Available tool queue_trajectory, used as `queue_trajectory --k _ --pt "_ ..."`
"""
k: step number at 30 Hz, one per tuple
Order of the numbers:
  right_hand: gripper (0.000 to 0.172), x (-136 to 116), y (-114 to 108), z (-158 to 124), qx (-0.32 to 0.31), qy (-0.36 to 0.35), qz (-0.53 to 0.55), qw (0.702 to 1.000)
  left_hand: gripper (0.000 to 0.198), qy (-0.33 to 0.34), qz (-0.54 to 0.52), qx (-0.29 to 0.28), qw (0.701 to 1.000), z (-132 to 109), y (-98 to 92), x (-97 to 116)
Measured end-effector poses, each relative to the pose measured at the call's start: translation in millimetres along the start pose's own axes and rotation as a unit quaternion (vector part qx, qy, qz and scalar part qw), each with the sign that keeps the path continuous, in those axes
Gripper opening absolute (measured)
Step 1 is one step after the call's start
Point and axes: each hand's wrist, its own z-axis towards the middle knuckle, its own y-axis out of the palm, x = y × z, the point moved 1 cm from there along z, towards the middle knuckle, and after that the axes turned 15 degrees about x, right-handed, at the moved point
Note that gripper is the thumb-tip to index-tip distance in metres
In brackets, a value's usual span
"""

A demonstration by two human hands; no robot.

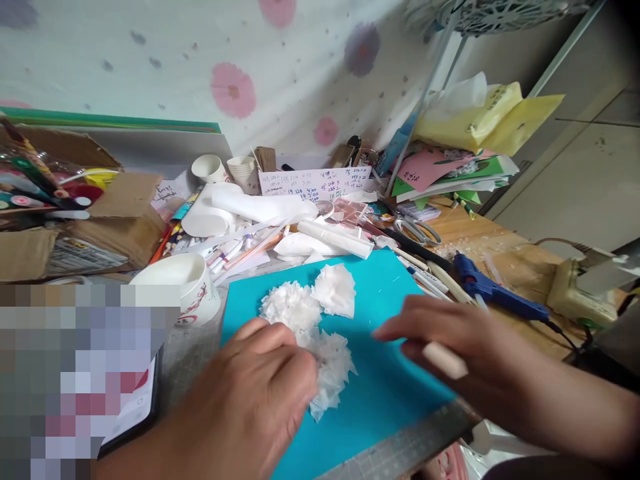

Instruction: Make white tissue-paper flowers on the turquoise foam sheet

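Left hand: one, bare, back uppermost; fingers curled, tips hidden from me; left forearm toward seven o'clock. Right hand: one, bare, blurred, partly curled, fingers toward nine o'clock; right forearm toward four.

Free gap btwn white tufts & R hand, clutter behind
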Motion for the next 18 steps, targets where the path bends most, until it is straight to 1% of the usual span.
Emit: queue_trajectory --k 1,2,4,5,6,7,9,10,11,12,13,14,17,18 --pt "0.039 -5.5 11.9 6.6 -0.053 0.009 -0.007 0.999 0.026 0.010 0.004 -0.003 1.000 -0.8 -0.9 1.7" --pt "0.044 -8.7 22.5 13.1 -0.083 0.014 -0.011 0.996 0.027 0.018 0.009 -0.011 1.000 -2.3 -1.0 3.1" --pt "0.044 -9.4 38.9 24.9 -0.107 0.021 0.007 0.994 0.029 0.035 0.029 -0.024 0.999 -7.0 1.6 4.7" --pt "0.043 -7.9 44.8 29.8 -0.115 0.026 0.016 0.993 0.030 0.047 0.041 -0.020 0.998 -9.9 4.1 4.6" --pt "0.040 -5.9 49.2 34.1 -0.122 0.030 0.024 0.992 0.032 0.063 0.050 -0.002 0.997 -12.8 7.0 4.0" --pt "0.036 -3.9 52.4 37.7 -0.132 0.035 0.026 0.990 0.034 0.080 0.056 0.026 0.995 -15.6 10.0 3.0" --pt "0.027 -1.4 56.3 43.4 -0.158 0.045 0.012 0.986 0.039 0.116 0.050 0.105 0.986 -19.7 15.0 0.7" --pt "0.023 -1.1 57.2 45.6 -0.170 0.051 0.000 0.984 0.039 0.128 0.047 0.129 0.982 -20.6 16.9 -0.3" --pt "0.020 -1.3 57.9 47.5 -0.182 0.059 -0.012 0.981 0.039 0.137 0.047 0.138 0.980 -20.7 18.4 -1.2" --pt "0.019 -1.8 58.3 49.1 -0.192 0.069 -0.021 0.979 0.037 0.146 0.053 0.136 0.978 -20.2 19.4 -1.7" --pt "0.020 -2.5 58.6 50.4 -0.199 0.077 -0.025 0.977 0.034 0.146 0.064 0.112 0.981 -19.4 20.4 -2.3" --pt "0.021 -3.0 58.8 51.5 -0.203 0.086 -0.024 0.975 0.032 0.147 0.072 0.109 0.980 -18.6 20.6 -2.7" --pt "0.022 -2.2 59.8 53.0 -0.205 0.099 -0.007 0.974 0.031 0.137 0.074 0.127 0.980 -19.1 19.4 -4.4" --pt "0.022 -1.1 60.3 53.2 -0.203 0.100 -0.003 0.974 0.031 0.131 0.069 0.124 0.981 -20.1 18.9 -5.1"
